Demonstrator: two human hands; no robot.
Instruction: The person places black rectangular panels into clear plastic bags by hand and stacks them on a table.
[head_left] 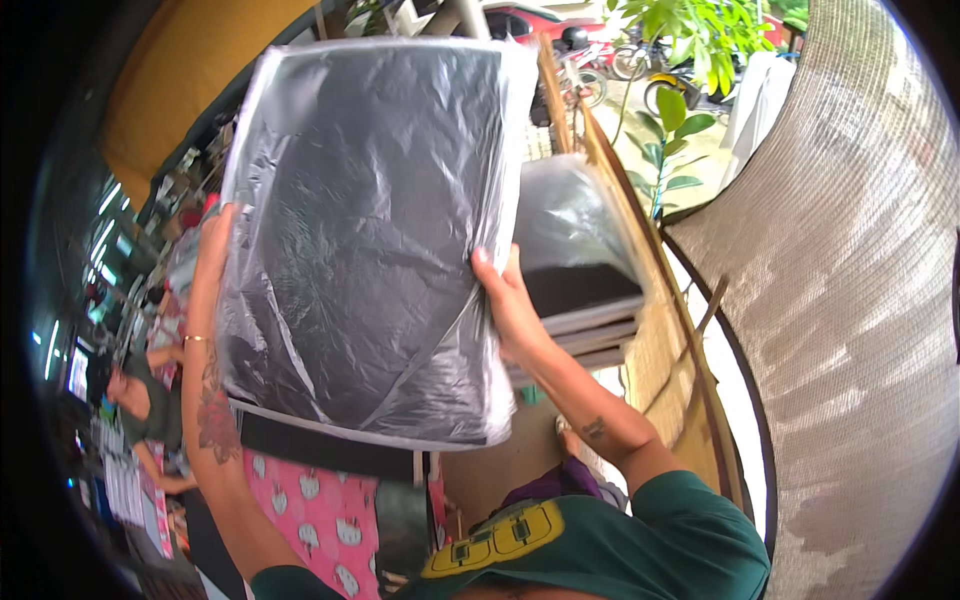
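A large flat black rectangular panel (375, 220), wrapped in clear wrinkled plastic, is held up in front of me between both hands. My left hand (217, 235) grips its left edge, with most of the fingers hidden behind it. At the right edge my right hand (508, 305) has its thumb on the plastic face and its other fingers largely out of sight. Just beyond my right hand stands a stack of similar dark panels (580, 285), the top one shiny under plastic.
A table with a pink patterned cover (310, 510) lies below the panel, a dark flat piece (320, 445) at its far edge. A person in a dark top (155, 405) is at the left. Wooden framing (690, 400) and a mesh screen (860, 300) bound the right; a plant (662, 150) and motorbikes are beyond.
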